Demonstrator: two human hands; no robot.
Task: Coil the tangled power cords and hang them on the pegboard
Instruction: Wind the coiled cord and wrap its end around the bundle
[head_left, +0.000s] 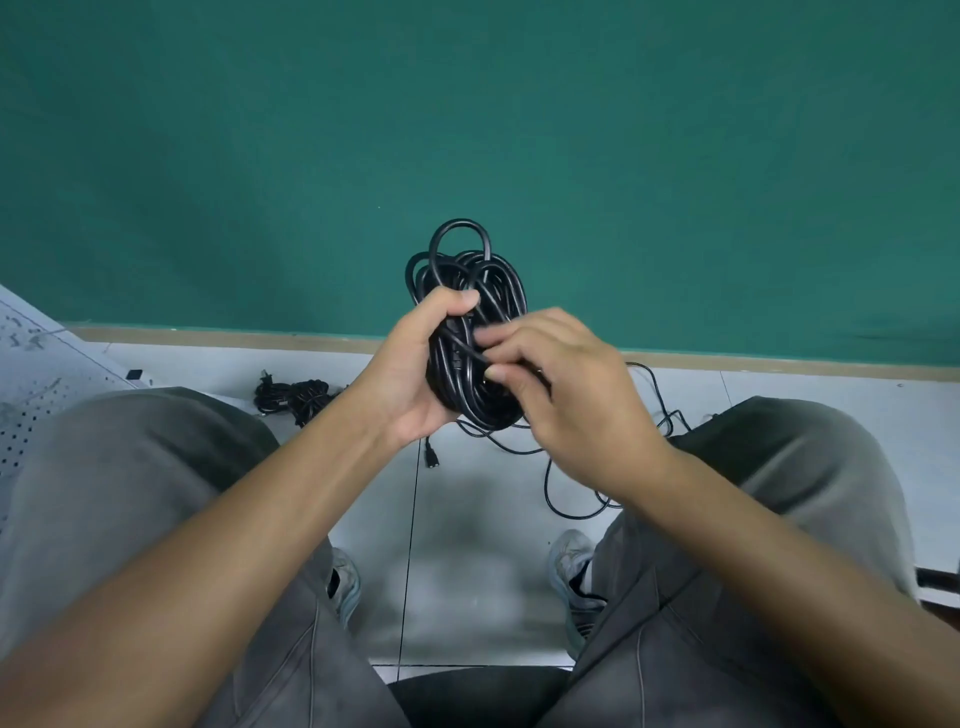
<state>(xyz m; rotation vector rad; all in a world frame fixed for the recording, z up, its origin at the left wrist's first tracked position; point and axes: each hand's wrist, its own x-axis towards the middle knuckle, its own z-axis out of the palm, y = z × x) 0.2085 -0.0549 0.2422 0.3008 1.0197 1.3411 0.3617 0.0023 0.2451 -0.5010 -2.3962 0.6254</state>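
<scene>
Coil (470, 317) sits upright in your left hand (415, 364), fingers wrapped round the bundle's middle; right hand (566, 384) pinches the loose strand just beside it. Wrap that strand snug across the waist, keeping the left grip firm so loops don't spring. Slack tail (571, 499) trails to the floor under your right wrist; pegboard (31, 374) is far left.

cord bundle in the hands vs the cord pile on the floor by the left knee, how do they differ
The held bundle is up in the air, gripped by the left hand, the right hand pinching a strand; the floor pile lies untouched. The held bundle forms long loops; the floor pile looks bunched and smaller. Both are black.
</scene>
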